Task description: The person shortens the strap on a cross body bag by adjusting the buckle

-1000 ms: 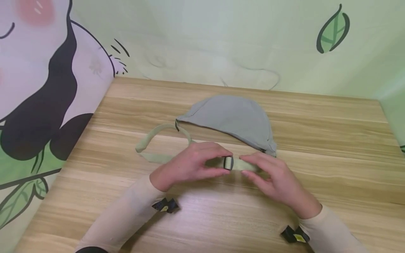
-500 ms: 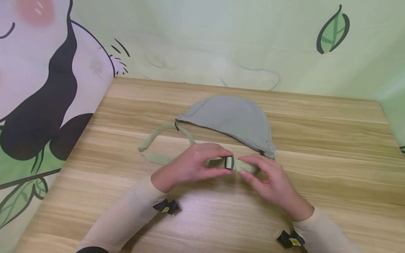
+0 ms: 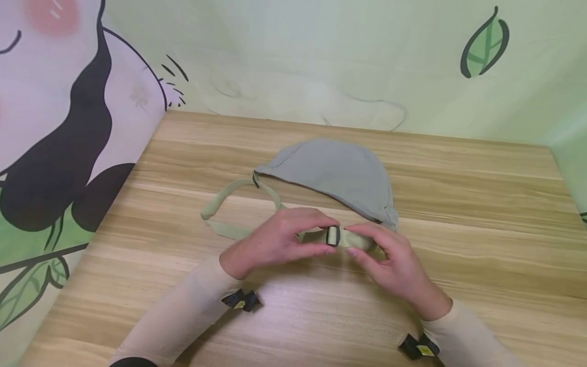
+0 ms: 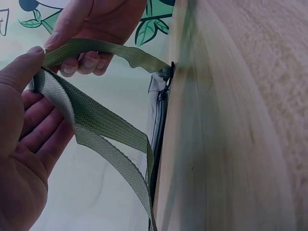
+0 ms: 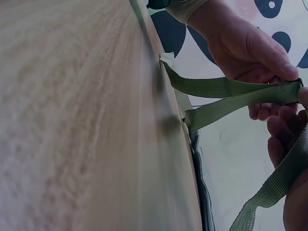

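Observation:
A grey half-moon waist bag (image 3: 335, 165) lies flat on the wooden table, its zipped edge facing the hands. From its left corner a light green webbing strap (image 3: 223, 195) loops round to the hands. My left hand (image 3: 277, 239) pinches the dark slider buckle (image 3: 333, 236) between thumb and forefinger, with webbing threaded through it. Just right of the buckle, my right hand (image 3: 399, 262) grips the strap with thumb and fingers. In the left wrist view, folded webbing (image 4: 103, 118) hangs from the left hand. Two strap lengths (image 5: 211, 88) run to the left hand in the right wrist view.
The table (image 3: 481, 204) meets a pale green printed wall (image 3: 293, 61) behind the bag. A side wall with a cartoon animal (image 3: 46, 168) stands at the left. Both sleeved wrists wear small black mounts (image 3: 240, 299).
My right hand has shifted slightly left, closer to the buckle, and the strap between the hands has shortened a little. The left hand and the bag stay nearly in place.

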A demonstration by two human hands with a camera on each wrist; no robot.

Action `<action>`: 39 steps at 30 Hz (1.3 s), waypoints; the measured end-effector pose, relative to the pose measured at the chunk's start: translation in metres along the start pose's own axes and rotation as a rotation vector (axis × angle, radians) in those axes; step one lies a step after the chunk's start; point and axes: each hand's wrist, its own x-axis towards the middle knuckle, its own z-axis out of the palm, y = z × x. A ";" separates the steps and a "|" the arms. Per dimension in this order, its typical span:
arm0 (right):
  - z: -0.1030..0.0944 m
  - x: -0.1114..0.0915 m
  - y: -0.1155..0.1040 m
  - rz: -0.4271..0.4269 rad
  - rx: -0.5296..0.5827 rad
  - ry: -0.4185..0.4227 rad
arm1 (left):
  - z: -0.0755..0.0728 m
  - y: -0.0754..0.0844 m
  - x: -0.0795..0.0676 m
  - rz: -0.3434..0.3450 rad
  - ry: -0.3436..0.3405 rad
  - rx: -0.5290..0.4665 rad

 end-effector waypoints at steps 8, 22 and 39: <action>0.004 -0.001 -0.002 0.047 0.001 -0.026 | 0.001 0.001 -0.001 -0.012 -0.014 0.005; 0.006 0.002 -0.002 -0.059 -0.105 -0.071 | -0.003 0.003 0.000 0.019 -0.047 0.062; 0.007 0.006 -0.011 -0.033 -0.252 -0.040 | -0.004 0.006 -0.001 -0.079 -0.061 0.097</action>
